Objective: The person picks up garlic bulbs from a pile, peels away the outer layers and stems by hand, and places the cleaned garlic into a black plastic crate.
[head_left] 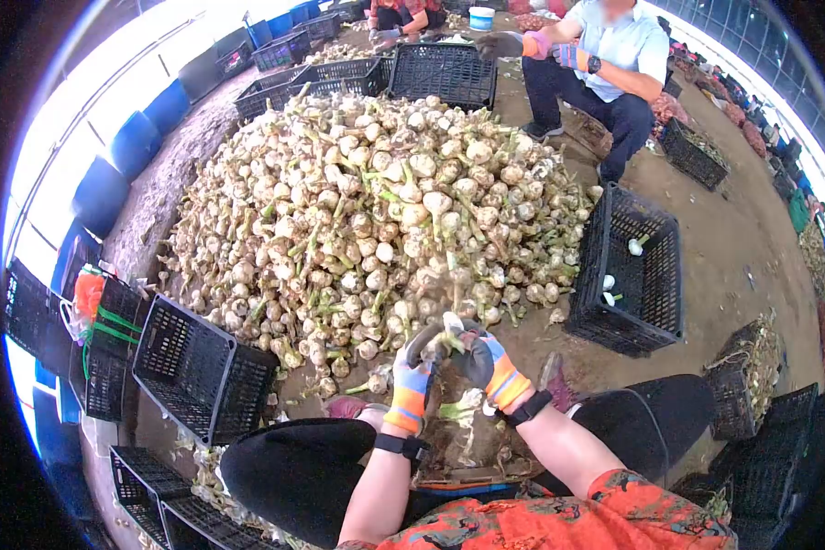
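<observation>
Both my hands wear striped orange and lilac work gloves with dark fingertips, and they meet low in front of the garlic pile. My left hand is closed around the stalk side of a garlic bulb, whose pale head shows between the hands. From the other side my right hand is closed against the same bulb; its fingertips are partly hidden. Below the hands, between my legs, lie cut garlic stalks and peelings. Dirty bulbs with stems reach close to my fingers.
A black crate holding a few white bulbs stands to the right. Another black crate tilts at the left. Across the pile, a gloved co-worker in a light shirt sits near a black crate. Blue barrels line the left side.
</observation>
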Motion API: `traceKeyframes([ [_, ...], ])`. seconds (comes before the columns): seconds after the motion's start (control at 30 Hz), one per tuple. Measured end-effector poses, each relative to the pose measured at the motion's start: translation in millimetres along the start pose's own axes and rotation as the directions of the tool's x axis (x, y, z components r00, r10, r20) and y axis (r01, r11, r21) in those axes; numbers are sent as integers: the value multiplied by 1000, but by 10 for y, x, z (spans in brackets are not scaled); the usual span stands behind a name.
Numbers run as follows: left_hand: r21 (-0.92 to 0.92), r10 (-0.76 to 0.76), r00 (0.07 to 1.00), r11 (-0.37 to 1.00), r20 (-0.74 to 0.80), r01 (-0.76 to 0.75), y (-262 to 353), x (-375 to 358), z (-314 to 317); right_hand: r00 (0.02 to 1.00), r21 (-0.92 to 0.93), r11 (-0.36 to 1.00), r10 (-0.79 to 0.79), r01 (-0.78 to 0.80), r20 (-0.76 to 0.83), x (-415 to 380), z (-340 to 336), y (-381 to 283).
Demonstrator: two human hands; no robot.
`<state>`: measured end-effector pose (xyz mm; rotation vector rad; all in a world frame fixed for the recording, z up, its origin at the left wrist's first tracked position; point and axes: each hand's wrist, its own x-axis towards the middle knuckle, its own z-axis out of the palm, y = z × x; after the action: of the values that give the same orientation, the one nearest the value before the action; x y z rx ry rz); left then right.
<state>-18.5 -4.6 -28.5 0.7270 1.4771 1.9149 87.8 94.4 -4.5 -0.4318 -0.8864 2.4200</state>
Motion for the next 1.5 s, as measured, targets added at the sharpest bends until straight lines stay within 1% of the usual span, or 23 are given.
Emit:
traceKeyframes([
  [0.03,0,5,1000,1000,2,-5,36,-19,30,1000,-1,1000,-5,5,3,-19,-23,6],
  [0.1,501,239,968,849,-81,-168,159,-79,78,986,-255,964,114,-80,124,-46,-36,8],
  [0.17,531,194,973,842,-123,-100,211,-94,63,986,-101,985,148,-139,82,-41,-10,10],
  [0.23,-37,52,970,997,-237,-62,182,-83,28,999,-30,999,-40,41,9,40,-26,-75],
  [0.27,-72,-199,940,980,-277,186,179,-44,-28,996,123,991,-42,52,-83,74,-41,-132],
  [0.3,-75,-196,942,980,-271,182,267,-49,-36,984,239,964,-81,118,-160,6,135,-316],
  [0.37,720,161,987,688,-22,-96,485,-86,-5,967,256,941,-244,220,67,81,-237,-228],
  [0.43,708,236,971,678,46,-198,484,-74,113,981,53,981,-189,188,32,70,-344,-134],
  [0.47,233,5,999,972,40,-15,480,-80,188,990,-147,980,-139,135,-13,68,-403,-102],
  [0.5,-297,-193,969,926,154,232,513,-89,267,990,-151,979,-138,135,-13,23,-298,-158],
  [0.53,-118,-42,991,991,130,58,601,-97,345,989,-160,976,-149,148,5,-68,-43,-284],
  [0.63,-33,19,994,999,109,-15,540,-98,273,985,-142,975,-169,173,45,-163,288,-446],
  [0.7,-195,-29,998,980,56,40,576,-99,275,977,-398,901,-208,171,-51,-4,42,-300],
  [0.77,-280,5,999,960,-39,-16,684,-114,319,974,-374,901,-221,222,47,30,-83,-236],
  [0.8,-36,183,980,982,-82,-187,505,-53,277,982,-326,929,-190,173,-21,-55,205,-351],
  [0.9,231,282,959,935,-19,-270,690,-95,307,992,-297,950,-119,98,-51,-30,261,-323],
  [0.93,333,358,933,879,12,-342,682,-67,301,988,-481,867,-153,133,-2,37,205,-285],
  [1.03,28,206,978,978,-22,-205,617,-77,279,966,-589,765,-212,260,151,-21,245,-281],
  [1.1,41,194,981,980,11,-194,604,-69,241,992,-270,962,-77,48,-97,-88,467,-374],
  [1.17,-203,100,990,972,-98,-119,556,-61,233,999,-346,937,-48,37,-22,-76,365,-392],
  [1.4,324,379,925,873,18,-364,607,-31,225,975,-481,848,-199,223,102,-79,406,-427],
  [1.43,324,379,925,873,18,-364,601,-33,226,964,-577,772,-221,266,149,-34,355,-391],
  [1.5,-54,199,979,978,-52,-202,588,-45,224,994,-406,907,-95,110,57,-63,312,-366],
])
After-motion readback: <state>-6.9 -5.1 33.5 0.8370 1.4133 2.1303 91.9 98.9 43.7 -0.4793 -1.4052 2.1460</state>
